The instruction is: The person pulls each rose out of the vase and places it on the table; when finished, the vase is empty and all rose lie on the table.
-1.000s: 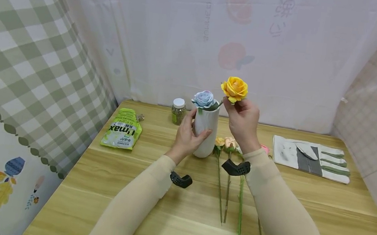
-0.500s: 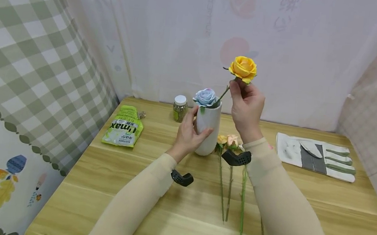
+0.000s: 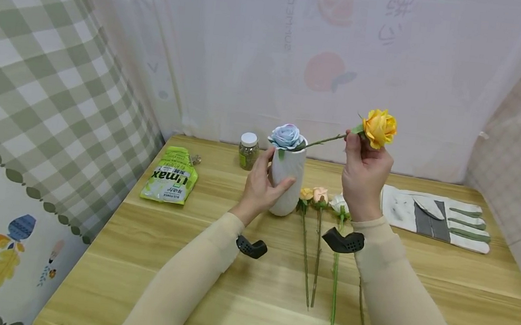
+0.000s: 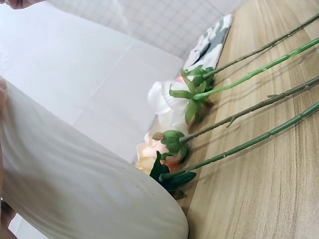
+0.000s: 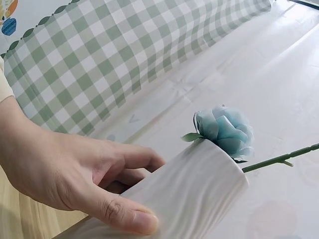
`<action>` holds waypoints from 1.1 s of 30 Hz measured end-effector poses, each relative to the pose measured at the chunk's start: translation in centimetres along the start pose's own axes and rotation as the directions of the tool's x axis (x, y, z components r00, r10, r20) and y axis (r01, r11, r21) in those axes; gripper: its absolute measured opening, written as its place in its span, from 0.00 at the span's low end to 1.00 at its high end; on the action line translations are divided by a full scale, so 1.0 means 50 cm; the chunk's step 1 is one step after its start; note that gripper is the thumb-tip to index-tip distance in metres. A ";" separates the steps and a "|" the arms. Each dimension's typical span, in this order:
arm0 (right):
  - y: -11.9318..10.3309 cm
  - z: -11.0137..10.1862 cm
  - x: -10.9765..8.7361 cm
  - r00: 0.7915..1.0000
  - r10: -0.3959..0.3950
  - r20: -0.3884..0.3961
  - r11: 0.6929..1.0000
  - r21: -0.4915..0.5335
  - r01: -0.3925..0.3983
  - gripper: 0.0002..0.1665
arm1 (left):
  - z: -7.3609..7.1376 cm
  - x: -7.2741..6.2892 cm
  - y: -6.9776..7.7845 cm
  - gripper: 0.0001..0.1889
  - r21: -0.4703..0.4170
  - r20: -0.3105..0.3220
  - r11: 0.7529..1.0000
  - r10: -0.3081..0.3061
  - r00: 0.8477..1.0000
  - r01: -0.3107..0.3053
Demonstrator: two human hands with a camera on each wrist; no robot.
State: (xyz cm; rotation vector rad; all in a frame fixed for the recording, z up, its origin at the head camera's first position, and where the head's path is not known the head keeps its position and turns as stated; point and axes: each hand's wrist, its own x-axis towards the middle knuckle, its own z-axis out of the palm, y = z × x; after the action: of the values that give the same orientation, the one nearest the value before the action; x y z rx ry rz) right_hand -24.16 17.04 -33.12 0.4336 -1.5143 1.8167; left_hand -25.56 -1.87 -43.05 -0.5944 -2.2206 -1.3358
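Note:
My left hand (image 3: 260, 183) grips a white ribbed vase (image 3: 287, 181), thumb across its front and fingers round its left side. The vase stands upright on the table. A pale blue rose (image 3: 287, 136) sits in its mouth, leaning on the rim. My right hand (image 3: 365, 181) pinches a yellow rose (image 3: 378, 128) by the stem just under the bloom, to the right of the vase. Its stem slants down leftward to the vase mouth; the lower end is hidden. In the right wrist view the left hand (image 5: 89, 174) wraps the vase (image 5: 199, 194).
Right of the vase lie a small yellow rose (image 3: 306, 194), a peach rose (image 3: 320, 196) and a white rose (image 3: 339, 203), stems toward me. Another stem (image 3: 362, 313) runs under the right arm. A work glove (image 3: 436, 218), lidded jar (image 3: 248, 151) and green packet (image 3: 170, 175) lie around.
My right hand rose with the yellow rose, then swung right and lower, tilting its stem nearly flat toward the vase. The left hand keeps its grip on the vase.

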 end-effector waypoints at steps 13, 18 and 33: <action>-0.021 0.033 0.016 0.998 -0.060 0.019 0.997 0.040 0.059 0.09 | -0.005 0.004 -0.001 0.43 -0.002 0.010 1.000 -0.014 1.000 0.014; -0.010 0.021 0.019 0.998 -0.051 -0.040 0.997 0.056 0.054 0.09 | -0.006 0.004 -0.001 0.43 -0.010 0.014 1.000 -0.013 1.000 0.013; -0.009 -0.005 -0.012 0.961 0.094 -0.259 0.961 0.275 -0.020 0.14 | -0.005 0.003 -0.007 0.43 -0.017 0.014 1.000 -0.023 1.000 0.023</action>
State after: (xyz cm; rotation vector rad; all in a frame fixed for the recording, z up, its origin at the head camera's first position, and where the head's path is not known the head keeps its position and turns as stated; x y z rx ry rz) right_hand -23.41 17.10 -33.27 0.2567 -1.1086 2.0457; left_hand -25.85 -2.21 -43.12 -0.5875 -2.2359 -1.3676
